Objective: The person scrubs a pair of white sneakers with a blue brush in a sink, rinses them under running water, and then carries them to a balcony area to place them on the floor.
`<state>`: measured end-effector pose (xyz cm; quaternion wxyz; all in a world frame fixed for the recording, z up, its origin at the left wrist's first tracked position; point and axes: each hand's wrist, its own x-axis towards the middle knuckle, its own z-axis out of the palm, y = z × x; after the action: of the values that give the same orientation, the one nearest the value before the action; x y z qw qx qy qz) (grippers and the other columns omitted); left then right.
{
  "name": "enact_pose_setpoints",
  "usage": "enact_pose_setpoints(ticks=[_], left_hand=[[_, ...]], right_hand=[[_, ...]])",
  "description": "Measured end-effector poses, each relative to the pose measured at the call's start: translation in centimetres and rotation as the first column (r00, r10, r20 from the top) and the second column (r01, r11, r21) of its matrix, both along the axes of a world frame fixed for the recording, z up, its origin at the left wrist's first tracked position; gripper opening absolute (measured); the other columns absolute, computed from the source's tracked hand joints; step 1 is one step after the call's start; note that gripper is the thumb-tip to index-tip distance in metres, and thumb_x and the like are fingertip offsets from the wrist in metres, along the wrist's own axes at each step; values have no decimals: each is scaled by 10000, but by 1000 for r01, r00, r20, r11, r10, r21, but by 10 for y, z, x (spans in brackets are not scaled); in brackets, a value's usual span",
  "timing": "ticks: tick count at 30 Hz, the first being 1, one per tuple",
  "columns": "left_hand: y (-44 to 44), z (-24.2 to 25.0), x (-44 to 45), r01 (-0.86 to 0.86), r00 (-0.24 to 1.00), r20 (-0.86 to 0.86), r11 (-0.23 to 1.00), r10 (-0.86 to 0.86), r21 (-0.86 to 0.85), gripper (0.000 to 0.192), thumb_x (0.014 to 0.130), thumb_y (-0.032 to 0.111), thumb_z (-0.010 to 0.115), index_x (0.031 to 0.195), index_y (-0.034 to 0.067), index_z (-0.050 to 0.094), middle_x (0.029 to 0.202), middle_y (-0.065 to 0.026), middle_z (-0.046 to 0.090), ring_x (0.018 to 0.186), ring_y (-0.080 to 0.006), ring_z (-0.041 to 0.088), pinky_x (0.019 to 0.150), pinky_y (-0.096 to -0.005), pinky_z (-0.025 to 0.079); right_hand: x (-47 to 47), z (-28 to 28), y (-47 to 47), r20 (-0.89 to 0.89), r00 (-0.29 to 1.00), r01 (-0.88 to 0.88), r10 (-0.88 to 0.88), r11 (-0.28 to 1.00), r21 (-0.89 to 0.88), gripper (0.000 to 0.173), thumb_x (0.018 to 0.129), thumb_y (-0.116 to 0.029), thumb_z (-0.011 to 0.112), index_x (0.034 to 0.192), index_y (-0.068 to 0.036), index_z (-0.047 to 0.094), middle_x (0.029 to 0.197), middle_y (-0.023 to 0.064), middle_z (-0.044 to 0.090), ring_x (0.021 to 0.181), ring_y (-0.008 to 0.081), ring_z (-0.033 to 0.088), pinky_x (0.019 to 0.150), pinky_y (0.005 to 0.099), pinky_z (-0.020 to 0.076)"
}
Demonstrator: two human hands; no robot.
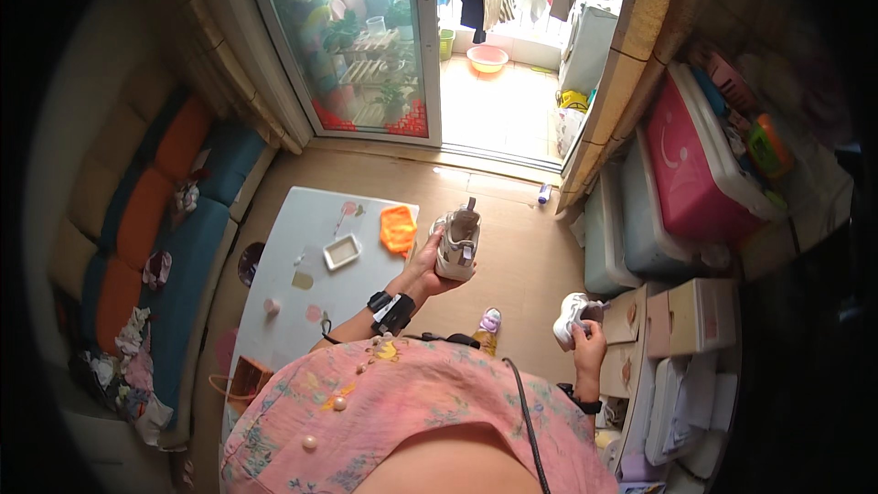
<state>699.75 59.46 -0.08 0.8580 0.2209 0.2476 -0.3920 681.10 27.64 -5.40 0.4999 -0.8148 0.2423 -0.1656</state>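
Note:
My left hand (pixel 433 271) holds a white and grey sneaker (pixel 456 257) upright, its heel tab raised, just off the right edge of the white table (pixel 281 315). At the right, my right hand (pixel 588 345) grips a second white sneaker (pixel 568 319) by its opening, beside the drawer unit. On the table lie an orange cloth (pixel 398 229), a small white rectangular tray (pixel 341 252) and a small pink cup (pixel 271 307). Below and between my hands, a foot in a pink and white shoe or slipper (pixel 490 320) shows on the floor.
A blue and orange sofa (pixel 199 254) with clothes on it stands left. Storage bins (pixel 699 171) and a drawer unit (pixel 693 319) line the right side. Ahead are a sliding glass door (pixel 367 48) and a balcony with a pink basin (pixel 488 58). A small bottle (pixel 544 193) is near the threshold.

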Motion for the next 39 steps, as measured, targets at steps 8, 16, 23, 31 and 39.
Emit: enact_pose_setpoints(ticks=[8,16,23,31,39], left_hand=[[-74,13,247,-63,997,40,994,67,-93,668,841,675,367,1075,88,582,922,-144,614,840,-310,583,778,-475,494],[-98,-29,481,-171,985,-5,984,171,50,648,823,694,386,1094,138,577,963,-95,598,891,-292,558,776,-462,485],[-146,-25,709,-199,972,-116,979,204,51,579,835,671,397,1005,158,607,928,-30,596,839,-231,539,724,-404,464],[-182,-39,946,-184,978,-84,981,189,58,617,844,681,360,1030,146,604,931,-66,608,847,-279,561,733,-432,462],[-193,-54,1184,-399,907,-117,915,404,63,527,867,628,361,1038,195,609,944,-36,615,863,-275,571,731,-403,475]], right_hand=[[286,71,-42,-14,967,-251,254,942,-225,222,745,-178,689,892,-24,627,847,121,613,751,224,596,676,322,467],[554,66,-79,-9,944,-330,331,936,-120,259,750,-194,695,927,-22,618,827,102,609,734,202,587,663,312,468],[740,37,-145,-61,965,-256,254,966,-41,208,757,-148,679,907,-18,617,789,73,611,680,158,567,612,293,455],[953,-27,-191,-48,972,-221,229,966,130,180,784,-99,662,926,-6,601,719,15,581,566,75,537,462,220,419],[1286,-21,-206,-179,849,-526,498,830,-186,211,750,-143,681,904,-16,614,734,60,597,649,140,574,584,280,460]])
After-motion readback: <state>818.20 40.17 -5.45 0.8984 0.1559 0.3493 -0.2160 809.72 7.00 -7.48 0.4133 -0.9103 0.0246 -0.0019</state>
